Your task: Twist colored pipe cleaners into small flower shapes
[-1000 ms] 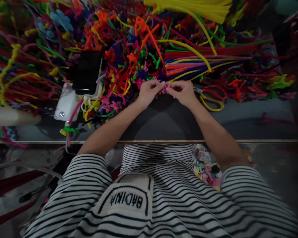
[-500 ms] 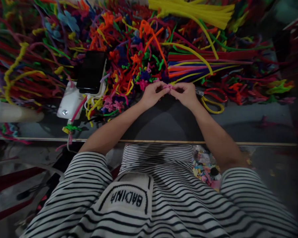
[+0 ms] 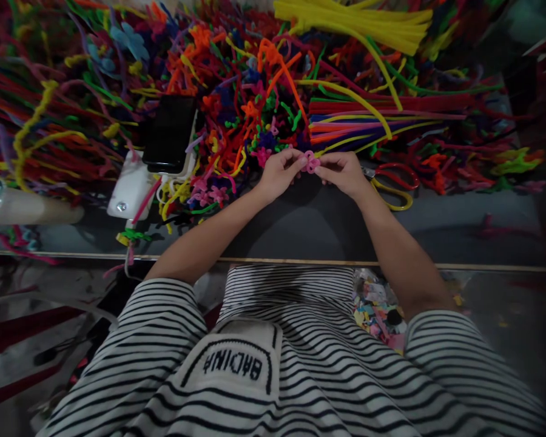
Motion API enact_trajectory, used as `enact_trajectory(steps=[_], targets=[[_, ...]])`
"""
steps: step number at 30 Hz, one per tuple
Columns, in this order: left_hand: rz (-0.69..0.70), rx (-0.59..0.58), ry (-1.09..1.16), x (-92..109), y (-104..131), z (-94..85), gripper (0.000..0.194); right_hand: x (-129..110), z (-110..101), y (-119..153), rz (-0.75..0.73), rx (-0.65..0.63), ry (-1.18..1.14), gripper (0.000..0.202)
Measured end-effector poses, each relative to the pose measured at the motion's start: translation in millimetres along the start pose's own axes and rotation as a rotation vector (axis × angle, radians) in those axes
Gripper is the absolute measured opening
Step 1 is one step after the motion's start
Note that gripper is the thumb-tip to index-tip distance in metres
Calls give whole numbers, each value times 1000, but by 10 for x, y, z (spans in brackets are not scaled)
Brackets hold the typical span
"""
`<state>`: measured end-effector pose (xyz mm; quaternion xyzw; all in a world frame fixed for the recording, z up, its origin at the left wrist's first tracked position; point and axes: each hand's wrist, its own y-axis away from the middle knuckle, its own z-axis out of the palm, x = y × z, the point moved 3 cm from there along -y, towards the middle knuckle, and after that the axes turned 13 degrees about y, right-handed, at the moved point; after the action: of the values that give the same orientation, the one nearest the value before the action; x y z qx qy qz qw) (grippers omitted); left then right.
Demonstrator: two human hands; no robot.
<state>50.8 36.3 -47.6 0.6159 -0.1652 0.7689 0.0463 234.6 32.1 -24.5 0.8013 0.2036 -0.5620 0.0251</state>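
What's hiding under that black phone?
Along the right side of the black phone, part of a white object sticks out from under it. The phone covers the rest, so I can't tell what else is there.

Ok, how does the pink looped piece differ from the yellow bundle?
The pink looped piece is small, with curled loops; the yellow bundle is bigger, its strands long and mostly straight. The left hand and right hand hold the pink looped piece; the yellow bundle lies untouched.
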Motion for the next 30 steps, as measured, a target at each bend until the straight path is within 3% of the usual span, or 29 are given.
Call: enact_trajectory(steps=[6, 11, 21, 30], targets=[[-34, 2, 3, 26, -6, -1, 55, 1, -30, -7, 11, -54, -27, 47], [-37, 4, 29, 43, -5, 9, 60, -2, -34, -12, 25, -56, -15, 49], [-56, 4, -17, 40, -13, 5, 46, 11, -34, -15, 35, -63, -2, 53], [-70, -1, -10, 41, -8, 7, 48, 35, -35, -19, 46, -68, 2, 50]])
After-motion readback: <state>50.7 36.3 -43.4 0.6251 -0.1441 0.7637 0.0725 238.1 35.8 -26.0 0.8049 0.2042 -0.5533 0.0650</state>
